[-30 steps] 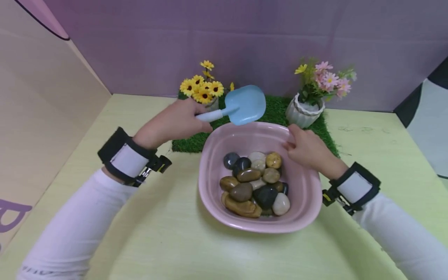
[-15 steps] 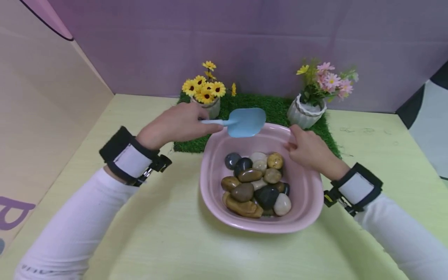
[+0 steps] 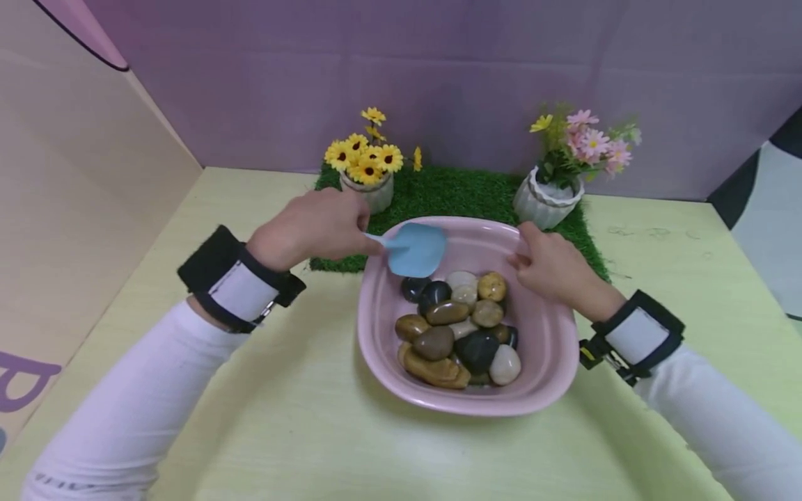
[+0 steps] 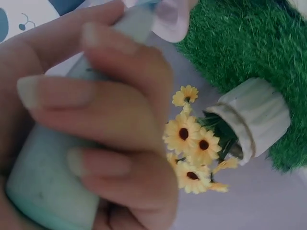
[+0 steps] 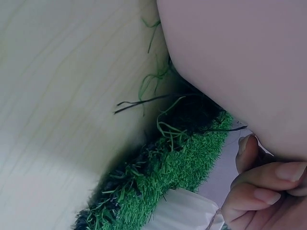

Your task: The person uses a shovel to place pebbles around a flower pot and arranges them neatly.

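A pink basin (image 3: 551, 376) holds many smooth stones (image 3: 447, 313) in brown, black and white. My left hand (image 3: 319, 226) grips the pale handle of a small blue shovel (image 3: 416, 249); its blade hangs inside the basin's back left corner, over a dark stone. In the left wrist view the fingers of the left hand (image 4: 110, 120) curl round the thick handle (image 4: 53, 177). My right hand (image 3: 554, 268) pinches the basin's back right rim, and in the right wrist view the right hand (image 5: 268, 191) shows at the underside of the basin (image 5: 240, 62).
Behind the basin lies a green grass mat (image 3: 451, 191). On it stand a pot (image 3: 376, 195) of yellow flowers at the left and a white pot (image 3: 545, 202) of pink flowers at the right. A purple backdrop (image 3: 438, 83) rises behind the table (image 3: 282, 417).
The shovel blade has come down and left, from above the mat and basin's back edge into the basin's back left corner. My left hand has lowered slightly; the right hand has stayed on the rim.
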The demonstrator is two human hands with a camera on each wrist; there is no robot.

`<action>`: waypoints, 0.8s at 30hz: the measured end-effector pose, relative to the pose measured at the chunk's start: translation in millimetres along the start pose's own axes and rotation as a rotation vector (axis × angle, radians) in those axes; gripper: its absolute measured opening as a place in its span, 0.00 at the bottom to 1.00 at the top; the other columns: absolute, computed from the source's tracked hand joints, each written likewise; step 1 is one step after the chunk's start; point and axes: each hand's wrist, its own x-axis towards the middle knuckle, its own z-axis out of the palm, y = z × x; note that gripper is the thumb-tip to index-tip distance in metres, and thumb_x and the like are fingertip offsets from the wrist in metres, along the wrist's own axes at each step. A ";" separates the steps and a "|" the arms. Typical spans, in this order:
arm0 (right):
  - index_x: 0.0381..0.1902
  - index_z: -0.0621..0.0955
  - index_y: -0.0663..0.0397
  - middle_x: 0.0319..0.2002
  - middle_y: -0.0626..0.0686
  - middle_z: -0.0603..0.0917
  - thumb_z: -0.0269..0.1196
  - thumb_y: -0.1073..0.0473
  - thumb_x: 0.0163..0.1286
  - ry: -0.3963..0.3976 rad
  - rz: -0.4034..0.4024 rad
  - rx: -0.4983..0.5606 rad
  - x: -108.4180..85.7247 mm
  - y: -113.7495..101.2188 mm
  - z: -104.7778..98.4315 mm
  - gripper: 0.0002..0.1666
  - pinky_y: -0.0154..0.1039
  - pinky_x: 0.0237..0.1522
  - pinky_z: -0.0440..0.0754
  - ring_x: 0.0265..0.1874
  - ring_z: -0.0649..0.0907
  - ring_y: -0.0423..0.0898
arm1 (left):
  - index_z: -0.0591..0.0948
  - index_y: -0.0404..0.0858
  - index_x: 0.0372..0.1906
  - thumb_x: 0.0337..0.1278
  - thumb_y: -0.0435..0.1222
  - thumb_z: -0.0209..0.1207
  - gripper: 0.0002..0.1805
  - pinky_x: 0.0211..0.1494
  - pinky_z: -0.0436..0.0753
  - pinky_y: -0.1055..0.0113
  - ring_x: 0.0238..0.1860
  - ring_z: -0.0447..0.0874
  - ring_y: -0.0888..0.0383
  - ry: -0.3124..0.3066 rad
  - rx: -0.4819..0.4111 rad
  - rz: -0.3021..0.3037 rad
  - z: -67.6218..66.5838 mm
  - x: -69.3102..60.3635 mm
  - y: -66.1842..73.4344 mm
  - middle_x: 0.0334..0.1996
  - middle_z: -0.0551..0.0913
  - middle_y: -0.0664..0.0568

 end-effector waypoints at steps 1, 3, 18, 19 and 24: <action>0.39 0.68 0.59 0.22 0.56 0.72 0.57 0.60 0.68 -0.001 0.001 0.000 0.1 0.2 0.1 0.09 0.42 0.22 0.73 0.21 0.77 0.52 | 0.76 0.44 0.24 0.59 0.53 0.62 0.19 0.25 0.70 0.67 0.20 0.75 0.59 -0.012 0.004 -0.011 -0.6 -0.6 1.3 0.16 0.76 0.55; 0.39 0.68 0.59 0.22 0.56 0.72 0.56 0.60 0.68 -0.003 0.002 0.000 0.1 0.5 0.5 0.10 0.42 0.22 0.73 0.21 0.77 0.52 | 0.77 0.44 0.23 0.58 0.51 0.63 0.17 0.24 0.71 0.67 0.21 0.76 0.58 -0.036 0.017 -0.031 -1.4 -1.7 3.9 0.17 0.76 0.55; 0.39 0.67 0.59 0.22 0.56 0.71 0.56 0.59 0.70 0.000 -0.002 0.011 0.3 0.5 -0.1 0.10 0.41 0.21 0.73 0.20 0.76 0.52 | 0.77 0.41 0.28 0.63 0.41 0.56 0.10 0.32 0.76 0.59 0.29 0.77 0.52 0.000 0.276 -0.010 -8.9 -10.6 37.8 0.25 0.74 0.52; 0.39 0.67 0.59 0.22 0.56 0.71 0.56 0.59 0.70 0.000 -0.001 0.012 0.4 0.4 -0.3 0.10 0.42 0.21 0.73 0.20 0.76 0.52 | 0.78 0.41 0.29 0.63 0.42 0.57 0.10 0.32 0.77 0.58 0.30 0.77 0.52 0.013 0.305 -0.017 -9.1 -11.5 40.6 0.26 0.76 0.51; 0.39 0.67 0.59 0.21 0.55 0.70 0.56 0.59 0.70 -0.007 0.005 0.008 0.2 -0.3 -0.5 0.10 0.41 0.21 0.71 0.21 0.75 0.51 | 0.80 0.42 0.33 0.63 0.39 0.58 0.06 0.32 0.79 0.58 0.29 0.76 0.54 0.075 0.415 -0.022 -7.9 -15.4 54.3 0.28 0.77 0.51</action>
